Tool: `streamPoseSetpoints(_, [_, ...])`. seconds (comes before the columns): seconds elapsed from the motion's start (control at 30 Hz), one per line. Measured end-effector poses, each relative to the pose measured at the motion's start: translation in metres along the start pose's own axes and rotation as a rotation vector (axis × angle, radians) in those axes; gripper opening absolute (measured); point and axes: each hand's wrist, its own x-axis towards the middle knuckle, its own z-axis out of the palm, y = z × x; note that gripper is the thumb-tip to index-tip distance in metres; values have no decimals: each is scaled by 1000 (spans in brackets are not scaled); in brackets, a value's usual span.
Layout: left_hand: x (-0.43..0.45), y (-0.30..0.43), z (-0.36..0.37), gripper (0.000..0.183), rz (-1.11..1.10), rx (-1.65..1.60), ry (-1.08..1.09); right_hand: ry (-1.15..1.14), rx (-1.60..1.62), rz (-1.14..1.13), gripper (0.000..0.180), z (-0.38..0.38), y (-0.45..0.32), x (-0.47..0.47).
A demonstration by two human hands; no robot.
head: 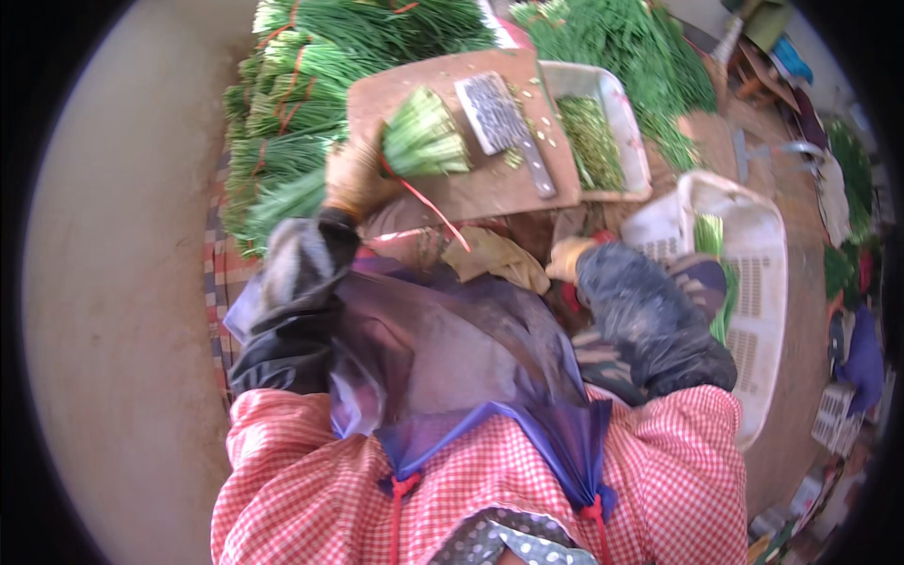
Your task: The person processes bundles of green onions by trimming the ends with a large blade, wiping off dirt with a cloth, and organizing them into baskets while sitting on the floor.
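Observation:
My left hand (357,176), in a brownish glove, grips a bunch of green-stalked vegetable, probably garlic chives (424,138), at the left of a wooden cutting board (494,194). Its pale cut ends point right over the board. A red-orange tie (434,205) trails from the bunch past the board's near edge. On the board lies a cleaver (505,123), its dark handle toward me, among small cut bits. My right hand (568,260), gloved and low beyond the board's near edge, is beside a tan cloth (498,258) and something red. Its fingers are mostly hidden.
Tied green bundles (304,92) are stacked at the left and back. A white tub (639,169) behind the board's right side holds chopped ends (593,141). To the right stands a white plastic basket (759,282) with a green bunch (708,236) inside. More loose greens (635,56) lie beyond.

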Motion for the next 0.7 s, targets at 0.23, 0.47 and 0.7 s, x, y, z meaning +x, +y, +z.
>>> streamPoseSetpoints(0.23, [-12, -10, 33, 111, -8, -79, -47, -98, 193, 7, 48, 35, -80, 77])
streamPoseSetpoints(0.47, [-7, -13, 33, 114, -40, -189, -72, -27, 138, -24, 49, 3, -107, 66])
streamPoseSetpoints(0.7, [3, -10, 35, 110, -57, -124, -81, 294, 137, -57, 54, -108, -111, -54])
